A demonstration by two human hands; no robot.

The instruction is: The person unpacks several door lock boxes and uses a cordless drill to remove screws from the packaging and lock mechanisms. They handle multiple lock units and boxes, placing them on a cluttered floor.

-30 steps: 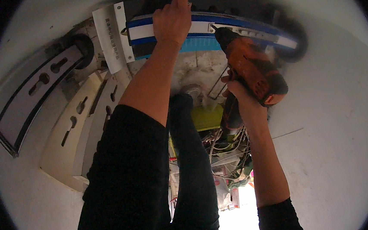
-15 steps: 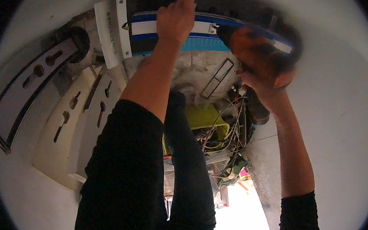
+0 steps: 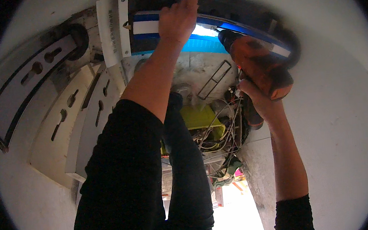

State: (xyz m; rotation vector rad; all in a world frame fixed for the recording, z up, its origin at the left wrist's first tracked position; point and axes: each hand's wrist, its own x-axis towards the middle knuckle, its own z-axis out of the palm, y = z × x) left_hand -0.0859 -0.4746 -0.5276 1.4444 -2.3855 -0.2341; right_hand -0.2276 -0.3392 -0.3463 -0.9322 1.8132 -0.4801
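With my right hand (image 3: pixel 258 98) I hold an orange and black cordless drill (image 3: pixel 257 59) by its grip. Its chuck points up and left at a long blue and white strip (image 3: pixel 147 27). Bright light falls on the strip just in front of the drill's tip, where the bit's contact is hard to make out. My left hand (image 3: pixel 178 20) is closed over the strip's upper edge, left of the drill. The fingertips are hidden behind it. A light blue band (image 3: pixel 206 44) runs along below the strip.
White panels with dark keyhole-shaped slots (image 3: pixel 72 98) lean at the left. A pale upright plate (image 3: pixel 124 29) stands beside the strip's left end. Lower down are a yellow-green bin (image 3: pixel 199 116), tangled cables (image 3: pixel 232 120) and a thin black metal frame (image 3: pixel 214 80). A pale wall (image 3: pixel 331 116) rises at the right.
A bright light now shines on the strip at the drill's tip. The drill and my right hand have shifted slightly left. My left hand keeps its hold, almost in the same place.
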